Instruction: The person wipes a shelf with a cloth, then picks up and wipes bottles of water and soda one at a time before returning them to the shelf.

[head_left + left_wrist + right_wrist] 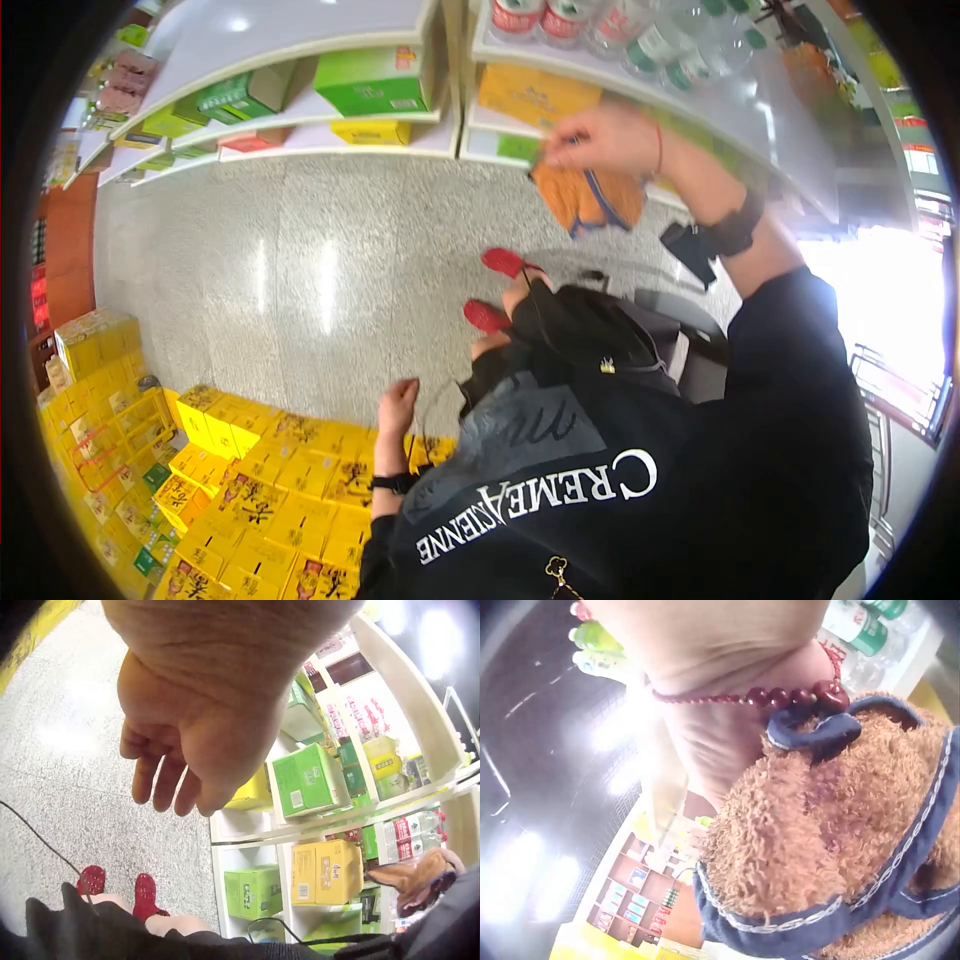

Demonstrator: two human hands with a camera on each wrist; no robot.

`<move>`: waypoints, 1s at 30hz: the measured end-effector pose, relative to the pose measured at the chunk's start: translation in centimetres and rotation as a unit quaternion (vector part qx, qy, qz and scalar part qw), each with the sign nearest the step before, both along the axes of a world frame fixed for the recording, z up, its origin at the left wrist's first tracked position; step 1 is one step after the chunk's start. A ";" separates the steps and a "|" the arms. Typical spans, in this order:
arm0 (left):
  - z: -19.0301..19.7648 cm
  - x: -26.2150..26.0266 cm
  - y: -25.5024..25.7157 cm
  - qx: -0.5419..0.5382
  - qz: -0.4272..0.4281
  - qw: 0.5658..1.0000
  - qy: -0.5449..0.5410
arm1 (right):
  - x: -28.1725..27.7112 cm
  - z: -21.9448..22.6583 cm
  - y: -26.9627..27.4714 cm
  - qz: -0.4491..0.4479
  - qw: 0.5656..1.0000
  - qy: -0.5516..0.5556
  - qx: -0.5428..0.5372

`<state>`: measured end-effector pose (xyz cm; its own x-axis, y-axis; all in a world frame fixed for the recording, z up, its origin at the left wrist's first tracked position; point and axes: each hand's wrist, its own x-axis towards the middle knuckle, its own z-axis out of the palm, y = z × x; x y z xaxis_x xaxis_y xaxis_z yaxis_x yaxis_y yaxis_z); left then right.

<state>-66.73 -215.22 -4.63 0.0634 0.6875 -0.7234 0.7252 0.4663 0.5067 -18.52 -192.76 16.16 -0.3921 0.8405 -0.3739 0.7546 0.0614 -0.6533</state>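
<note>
1. The right hand (610,140) is grasping the brown cloth (565,195) with blue trim.
2. The cloth is hanging from the fingers, beside the white shelving (600,76); its folds are hiding any clear long axis.
3. The left hand (398,405) is hanging well apart, fingers relaxed, gripping nothing.

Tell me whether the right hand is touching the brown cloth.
Touching. The head view shows the brown cloth hanging directly from the right hand, with no gap between them.
</note>
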 end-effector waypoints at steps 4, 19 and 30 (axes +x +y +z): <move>-2.3 1.5 -0.7 0.044 0.035 0.998 -0.014 | 2.0 -4.5 -1.6 -0.047 0.997 -0.056 -0.016; -2.5 8.9 6.2 0.300 0.193 0.922 -0.153 | 9.5 -16.2 -5.2 -0.062 0.990 0.113 0.051; -2.7 24.9 -2.5 0.318 0.111 0.929 -0.153 | 19.7 -10.7 -10.8 -0.097 0.956 0.195 0.199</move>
<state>-41.82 -217.69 -7.37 0.0049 0.9905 -0.1375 0.4227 0.1226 0.8980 1.21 -203.59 5.47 -0.2583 0.9568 0.1332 0.4818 0.2471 -0.8407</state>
